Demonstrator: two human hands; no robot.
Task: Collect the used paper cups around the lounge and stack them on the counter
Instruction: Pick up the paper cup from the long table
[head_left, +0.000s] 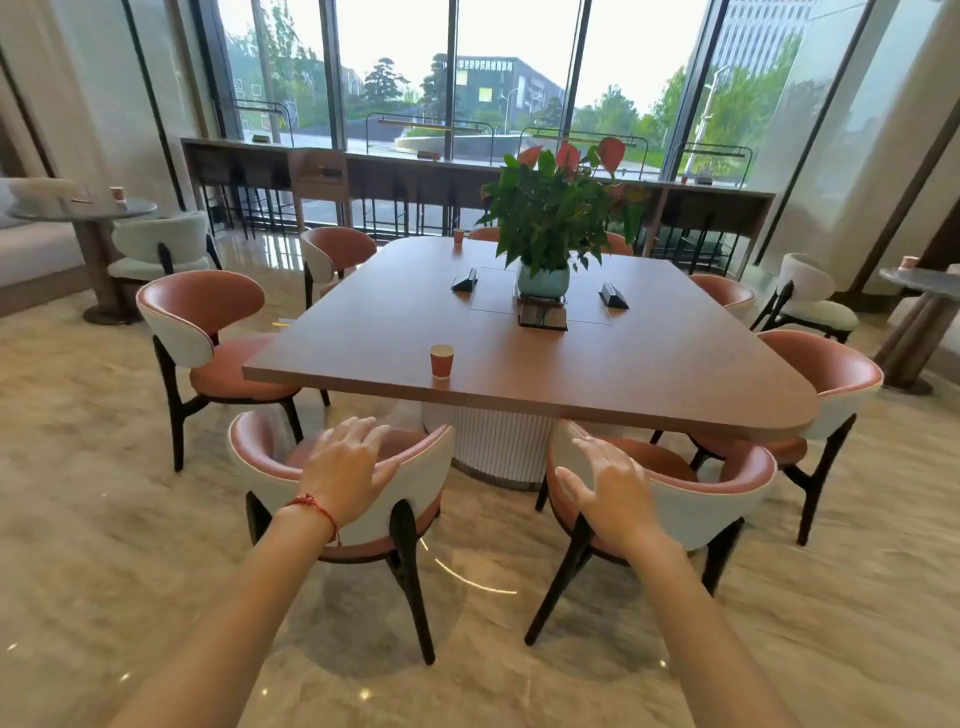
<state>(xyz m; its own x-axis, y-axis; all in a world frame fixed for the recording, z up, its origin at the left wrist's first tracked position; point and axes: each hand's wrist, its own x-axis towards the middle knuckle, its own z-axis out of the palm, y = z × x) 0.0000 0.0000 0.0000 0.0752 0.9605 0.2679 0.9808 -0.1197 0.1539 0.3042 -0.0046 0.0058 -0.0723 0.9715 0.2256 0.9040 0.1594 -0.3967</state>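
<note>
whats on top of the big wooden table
Two paper cups, one at the near edge and one at the far edge, a potted plant, two black stands. The plant hides the table behind it.

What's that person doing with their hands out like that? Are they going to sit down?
The person stands behind two chairs at a big wooden table, with the left hand and right hand stretched out, open and empty. They are there to gather used paper cups. None is picked up yet. One red cup stands near the table's close edge, another cup at the far edge beside the potted plant. More cups sit on the round side tables, one at the left and one at the right.
</note>
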